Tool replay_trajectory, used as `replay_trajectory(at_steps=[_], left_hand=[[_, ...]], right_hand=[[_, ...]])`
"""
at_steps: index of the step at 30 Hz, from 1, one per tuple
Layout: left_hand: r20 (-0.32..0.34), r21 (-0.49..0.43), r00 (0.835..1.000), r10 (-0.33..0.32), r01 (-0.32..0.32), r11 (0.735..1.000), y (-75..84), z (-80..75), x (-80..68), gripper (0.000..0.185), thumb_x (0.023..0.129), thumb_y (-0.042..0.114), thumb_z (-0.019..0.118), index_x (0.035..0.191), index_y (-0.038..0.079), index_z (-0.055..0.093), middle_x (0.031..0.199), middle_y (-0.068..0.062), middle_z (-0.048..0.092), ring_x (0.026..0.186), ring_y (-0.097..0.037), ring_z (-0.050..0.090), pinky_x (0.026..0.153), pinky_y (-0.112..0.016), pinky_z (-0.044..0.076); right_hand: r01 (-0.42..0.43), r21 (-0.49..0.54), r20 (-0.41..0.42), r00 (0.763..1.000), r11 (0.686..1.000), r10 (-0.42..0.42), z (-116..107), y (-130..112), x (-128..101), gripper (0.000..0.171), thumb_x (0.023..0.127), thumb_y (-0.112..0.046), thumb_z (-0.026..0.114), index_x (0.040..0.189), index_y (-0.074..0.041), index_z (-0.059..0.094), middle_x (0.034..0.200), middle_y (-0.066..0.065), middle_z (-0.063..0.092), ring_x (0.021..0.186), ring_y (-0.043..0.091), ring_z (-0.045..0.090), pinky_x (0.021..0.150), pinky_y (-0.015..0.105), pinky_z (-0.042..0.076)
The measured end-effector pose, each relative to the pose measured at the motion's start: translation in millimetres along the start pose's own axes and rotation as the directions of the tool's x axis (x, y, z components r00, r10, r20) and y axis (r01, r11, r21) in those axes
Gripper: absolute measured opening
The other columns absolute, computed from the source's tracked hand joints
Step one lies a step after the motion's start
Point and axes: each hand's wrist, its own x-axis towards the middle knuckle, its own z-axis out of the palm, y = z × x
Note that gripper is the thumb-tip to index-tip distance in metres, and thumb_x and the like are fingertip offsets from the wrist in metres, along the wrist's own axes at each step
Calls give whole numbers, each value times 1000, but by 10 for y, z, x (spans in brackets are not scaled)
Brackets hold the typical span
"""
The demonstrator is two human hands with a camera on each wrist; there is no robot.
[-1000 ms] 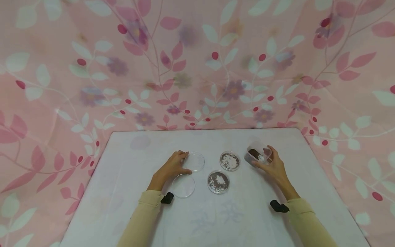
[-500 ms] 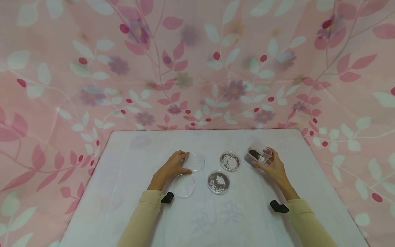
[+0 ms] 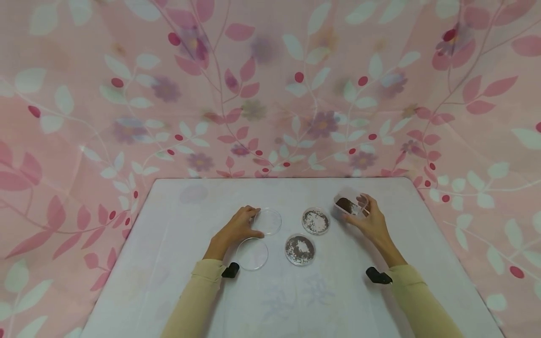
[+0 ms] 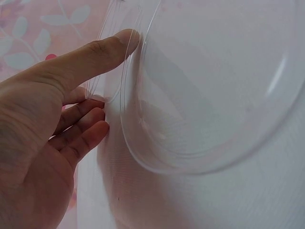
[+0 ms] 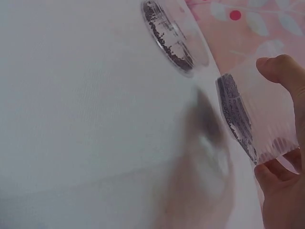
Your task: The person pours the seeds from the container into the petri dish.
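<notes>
In the head view my left hand (image 3: 236,227) is at the left side of the farther clear petri dish (image 3: 268,221). Thumb and index finger hold its edge from opposite sides. A second clear petri dish (image 3: 252,254) lies nearer, just below the thumb; in the left wrist view this dish (image 4: 214,95) fills the foreground. My right hand (image 3: 373,223) grips a clear plastic tub (image 3: 338,211) from the right. Dark grains and white bits lie inside the tub (image 5: 236,114). The thumb is on the tub's near side, the fingers on its far side.
Two petri dishes with dark grains and white bits, a farther one (image 3: 315,221) and a nearer one (image 3: 300,249), lie between the hands. A white cloth (image 3: 291,300) covers the table. Behind hangs a pink floral curtain (image 3: 270,94).
My right hand has moved the tub slightly away from me and to the left, with its opening turned a little. The left hand and all the dishes have stayed in place.
</notes>
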Motion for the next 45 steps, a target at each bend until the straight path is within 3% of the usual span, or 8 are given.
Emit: replay_trajectory(at_steps=[9, 24, 29, 35, 45], left_hand=[[2, 7, 1000, -3, 3, 1000, 15, -1, 0, 88, 69, 41, 88, 143, 8, 51, 128, -5, 58, 117, -19, 52, 107, -40, 47], [-14, 20, 1000, -3, 3, 1000, 12, 22, 9, 89, 68, 43, 88, 142, 9, 51, 133, -8, 57, 125, -24, 51, 111, -44, 44], [-17, 23, 1000, -1, 1, 1000, 1, 35, 10, 95, 67, 47, 88, 145, 10, 49, 140, -10, 52, 132, -26, 46, 114, -46, 40], [-21, 53, 1000, 11, -10, 999, -22, 44, 18, 94, 66, 54, 86, 143, 14, 51, 142, -6, 52, 134, -23, 43, 114, -45, 40], [-23, 54, 998, 54, -53, 997, -32, 48, 53, 96, 64, 57, 86, 143, 14, 50, 146, -4, 49, 140, -22, 39, 118, -44, 35]], right_hand=[[94, 12, 26, 995, 995, -95, 85, -282, 127, 93, 73, -18, 87, 147, -5, 33, 141, 24, 51, 128, 40, 49, 111, 55, 39], [195, -4, 88, 977, 981, -194, 303, -616, 215, 93, 70, -20, 89, 145, -3, 36, 139, 20, 51, 131, 40, 47, 112, 52, 39], [249, -60, 109, 964, 967, -242, 406, -681, 241, 93, 71, -28, 89, 145, -7, 37, 139, 17, 52, 124, 38, 50, 108, 53, 42], [273, -113, 143, 956, 955, -257, 529, -775, 255, 94, 71, -30, 88, 146, -8, 36, 138, 16, 52, 109, 33, 52, 93, 49, 47], [341, -137, 225, 925, 930, -306, 734, -895, 245, 96, 71, -24, 89, 148, -5, 34, 141, 17, 50, 132, 34, 48, 107, 54, 43]])
